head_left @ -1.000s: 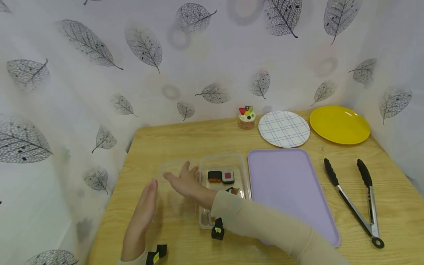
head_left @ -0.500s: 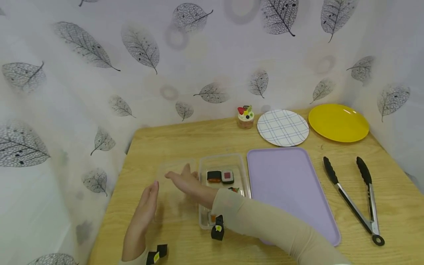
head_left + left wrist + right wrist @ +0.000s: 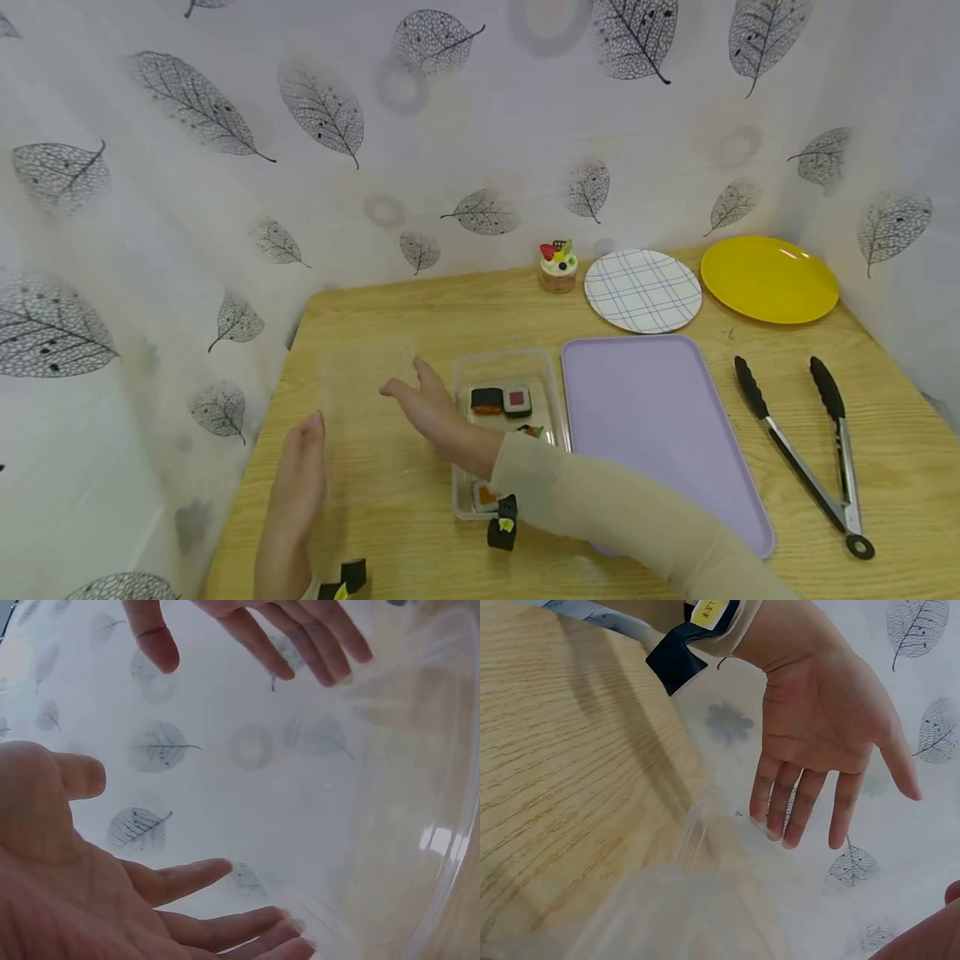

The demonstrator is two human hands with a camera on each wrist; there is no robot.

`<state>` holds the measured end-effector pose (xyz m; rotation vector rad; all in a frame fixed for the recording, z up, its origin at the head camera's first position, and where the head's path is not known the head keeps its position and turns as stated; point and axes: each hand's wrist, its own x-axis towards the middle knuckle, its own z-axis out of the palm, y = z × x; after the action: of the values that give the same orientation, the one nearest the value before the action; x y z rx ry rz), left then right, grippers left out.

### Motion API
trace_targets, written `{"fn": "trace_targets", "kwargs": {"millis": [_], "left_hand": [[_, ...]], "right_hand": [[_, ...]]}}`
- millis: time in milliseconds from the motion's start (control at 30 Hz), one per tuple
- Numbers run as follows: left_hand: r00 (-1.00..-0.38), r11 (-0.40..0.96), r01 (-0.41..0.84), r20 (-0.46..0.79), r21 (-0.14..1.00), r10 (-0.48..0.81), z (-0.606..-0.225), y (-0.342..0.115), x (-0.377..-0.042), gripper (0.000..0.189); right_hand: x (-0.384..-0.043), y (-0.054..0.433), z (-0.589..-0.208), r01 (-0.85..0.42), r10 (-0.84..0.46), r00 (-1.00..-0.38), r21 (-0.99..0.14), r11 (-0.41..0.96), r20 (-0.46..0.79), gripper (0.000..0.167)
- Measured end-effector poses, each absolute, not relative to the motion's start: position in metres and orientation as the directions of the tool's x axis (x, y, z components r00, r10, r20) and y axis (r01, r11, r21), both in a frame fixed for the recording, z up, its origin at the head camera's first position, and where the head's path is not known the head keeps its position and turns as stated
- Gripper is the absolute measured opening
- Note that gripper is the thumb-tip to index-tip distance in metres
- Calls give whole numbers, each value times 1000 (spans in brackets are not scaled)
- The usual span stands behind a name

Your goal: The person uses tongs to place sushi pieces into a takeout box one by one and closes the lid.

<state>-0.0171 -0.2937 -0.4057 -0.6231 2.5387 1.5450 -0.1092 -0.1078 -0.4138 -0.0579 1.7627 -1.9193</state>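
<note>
A clear plastic lid [image 3: 367,433] spans the space between both hands, left of a clear box [image 3: 504,364]. Along its left side lies my left hand [image 3: 291,483], fingers extended. At its right edge is my right hand [image 3: 438,415], reaching across the box. The left wrist view shows the left hand [image 3: 172,900] with spread fingers against the see-through lid [image 3: 405,825]. In the right wrist view the left hand's palm [image 3: 821,720] faces the lid, its fingertips at the edge. Only a small part of the right hand [image 3: 922,930] shows there.
In the box sit sushi pieces [image 3: 501,402], partly behind the right sleeve [image 3: 592,492]. To its right lie a purple tray [image 3: 645,400] and spread tongs [image 3: 817,467]. Behind stand a cupcake [image 3: 558,267], a checked plate [image 3: 642,292] and a yellow plate [image 3: 768,279].
The clear lid has shifted left, away from the box, and looks larger, as if raised. The left hand has moved left with it; the right hand has turned slightly.
</note>
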Motion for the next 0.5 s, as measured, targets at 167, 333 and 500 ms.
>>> {"fn": "trace_targets", "kwargs": {"millis": [167,333,500], "left_hand": [[-925,367,-298,-172,881,-339,-393,-284,-11,75],[-924,316,-126,4,941,-381,-389,-270,-8,65],[-911,307,10,136,952,-390,-388,-257,-4,55]], "right_hand": [[-112,-97,-400,245,-423,-890,-961,-127,-171,86],[-111,-80,-382,169,-449,-891,-968,-187,-69,76],[-106,-54,-367,121,-473,-881,-975,-189,-18,68]]}}
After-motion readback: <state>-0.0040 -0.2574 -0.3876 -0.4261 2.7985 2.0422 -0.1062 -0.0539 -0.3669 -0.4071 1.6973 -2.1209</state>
